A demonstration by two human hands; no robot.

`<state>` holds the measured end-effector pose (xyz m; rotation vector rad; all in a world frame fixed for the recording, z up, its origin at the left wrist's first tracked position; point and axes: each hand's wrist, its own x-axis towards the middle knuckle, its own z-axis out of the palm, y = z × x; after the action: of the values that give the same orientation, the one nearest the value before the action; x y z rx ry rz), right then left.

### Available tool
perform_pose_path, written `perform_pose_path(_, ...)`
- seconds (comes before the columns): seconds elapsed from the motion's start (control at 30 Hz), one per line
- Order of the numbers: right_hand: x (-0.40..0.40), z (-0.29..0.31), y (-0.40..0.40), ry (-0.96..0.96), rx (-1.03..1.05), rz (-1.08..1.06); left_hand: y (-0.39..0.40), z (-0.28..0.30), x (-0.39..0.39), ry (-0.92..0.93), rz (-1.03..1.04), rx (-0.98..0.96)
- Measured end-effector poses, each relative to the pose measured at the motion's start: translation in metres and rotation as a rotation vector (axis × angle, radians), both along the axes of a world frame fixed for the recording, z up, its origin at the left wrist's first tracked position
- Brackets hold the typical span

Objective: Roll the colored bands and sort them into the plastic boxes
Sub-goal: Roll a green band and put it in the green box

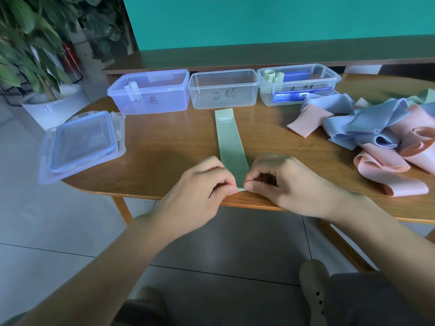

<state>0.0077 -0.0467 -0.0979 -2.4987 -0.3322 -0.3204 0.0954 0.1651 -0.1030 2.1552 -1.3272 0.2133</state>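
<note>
A pale green band is laid flat and lengthwise on the wooden bench, its far end reaching almost to the middle plastic box and its near end lying at the bench's front edge. That near end is pinched from both sides: the left corner is gripped between thumb and curled fingers of the left hand, and the right corner is gripped likewise by the right hand.

Three clear plastic boxes are set in a row along the back of the bench. A small pale roll is seen in the left box; cream rolls and something blue are held in the right box; nothing can be made out in the middle one.

A loose heap of blue and pink bands is piled at the right of the bench. Stacked lids are placed at the left end, overhanging the edge.
</note>
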Motion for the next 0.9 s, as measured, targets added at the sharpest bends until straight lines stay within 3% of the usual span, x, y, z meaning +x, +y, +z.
perform_pose_path(0.27,0.000,0.003,0.003,0.019,0.010,-0.108,0.001,-0.009,-0.011,-0.275,0.060,0.053)
perform_pose_path(0.37,0.003,0.007,0.001,0.043,-0.008,-0.151,-0.001,-0.007,-0.012,-0.232,0.080,0.045)
perform_pose_path(0.57,0.007,0.012,-0.002,0.120,-0.036,-0.204,-0.006,-0.003,-0.006,0.028,0.179,-0.015)
perform_pose_path(0.77,0.011,0.007,-0.004,0.133,-0.057,-0.238,-0.006,-0.008,-0.001,-0.025,0.042,-0.103)
perform_pose_path(0.9,0.008,-0.004,-0.003,0.024,-0.014,-0.193,-0.004,-0.014,0.002,-0.130,-0.007,-0.085)
